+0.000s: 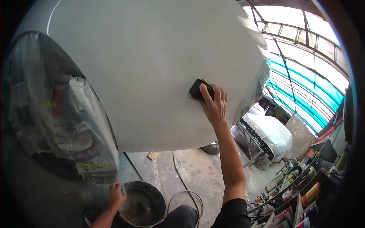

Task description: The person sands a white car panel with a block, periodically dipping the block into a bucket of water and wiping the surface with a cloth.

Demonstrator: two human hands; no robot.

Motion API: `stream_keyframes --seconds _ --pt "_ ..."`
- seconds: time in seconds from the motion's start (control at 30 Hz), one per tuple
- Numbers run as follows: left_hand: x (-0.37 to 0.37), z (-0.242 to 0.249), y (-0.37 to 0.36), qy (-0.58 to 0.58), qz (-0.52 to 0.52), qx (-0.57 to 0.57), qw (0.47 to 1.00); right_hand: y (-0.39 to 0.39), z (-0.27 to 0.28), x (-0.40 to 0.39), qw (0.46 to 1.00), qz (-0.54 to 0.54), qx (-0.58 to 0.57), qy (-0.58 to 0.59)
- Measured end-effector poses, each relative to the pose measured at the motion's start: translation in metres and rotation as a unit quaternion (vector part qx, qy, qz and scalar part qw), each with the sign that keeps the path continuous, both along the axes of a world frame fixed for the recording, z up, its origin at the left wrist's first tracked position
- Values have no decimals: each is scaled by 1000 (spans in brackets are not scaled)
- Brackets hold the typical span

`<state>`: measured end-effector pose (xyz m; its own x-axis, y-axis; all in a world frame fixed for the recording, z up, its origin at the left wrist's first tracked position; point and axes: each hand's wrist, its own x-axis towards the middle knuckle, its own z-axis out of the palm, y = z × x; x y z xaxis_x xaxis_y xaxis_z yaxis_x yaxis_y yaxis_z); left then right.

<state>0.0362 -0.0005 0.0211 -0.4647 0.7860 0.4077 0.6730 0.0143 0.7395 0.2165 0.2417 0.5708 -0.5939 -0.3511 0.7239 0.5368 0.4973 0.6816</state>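
A black sanding block (197, 89) with a yellowish edge is gripped in my right hand (215, 102), pressed against the light grey car body panel (152, 76). My left hand (116, 195) is closed at the left rim of a black bucket (161, 197). A small teal piece (122, 190) shows at its fingers; its kind is too small to make out. Cloudy water (133, 203) and a brownish shape can be seen inside the bucket. Left of the panel, the wheel (72, 125) is wrapped in plastic sheet and newspaper.
A thin hose or cable (178, 171) runs over the concrete floor (213, 171) behind the bucket. A plastic-covered vehicle part (268, 133) stands farther back on the right. Shelves with several cans and bottles (311, 193) line the lower right.
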Motion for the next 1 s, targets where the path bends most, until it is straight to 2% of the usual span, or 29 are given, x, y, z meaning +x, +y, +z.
stream_keyframes --seconds 0.07,0.2,0.3,0.43,0.5,0.57,0.63,0.7,0.8,0.9,1.0 --pt "1 -1 -2 -7 2 -5 1000 -2 1 -6 1000 -12 8 13" --pt "2 -7 -1 -3 2 -1 1000 -60 67 -112 998 47 -45 -5" --pt "4 -3 0 -3 -5 1 1000 -45 62 -89 998 50 -22 -29" --pt "1 -6 1 8 -5 2 1000 19 -15 33 1000 -25 -17 4" --pt "2 -6 2 2 -2 4 1000 11 -24 31 999 -19 -17 -19" --pt "1 -6 0 3 0 2 1000 -2 -19 -2 999 5 -20 -37" --pt "2 -7 0 8 -2 1 1000 -43 21 -83 998 39 -27 -47" --pt "4 -5 0 16 3 0 1000 -55 33 -111 996 66 -38 -50" --pt "0 1 -4 18 1 -1 1000 -44 12 -92 996 58 -54 -50" --pt "3 -3 -1 3 -4 1 1000 2 -69 6 997 -7 -22 -71" --pt "5 3 -3 -12 -1 4 1000 2 -77 10 998 -28 -14 -62"
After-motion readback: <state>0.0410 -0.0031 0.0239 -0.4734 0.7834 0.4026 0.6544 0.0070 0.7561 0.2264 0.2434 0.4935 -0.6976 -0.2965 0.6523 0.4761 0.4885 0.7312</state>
